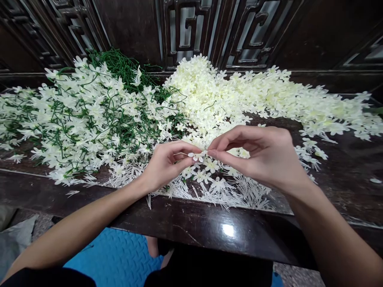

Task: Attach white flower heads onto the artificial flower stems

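Observation:
My left hand (167,165) and my right hand (257,153) meet over the front middle of a dark wooden table (209,227). Both pinch one small white artificial flower (199,156) between thumb and fingertips. A thin white stem piece shows in my left fingers. Just below the hands lies a scatter of white plastic stamen pieces (239,193) and a few loose blossoms (211,165).
A heap of finished white flowers on green wire stems (86,119) covers the left of the table. A long pile of loose cream petals (269,99) stretches across the back right. Carved dark wood panels (191,32) stand behind. Blue floor mat (116,255) under the table edge.

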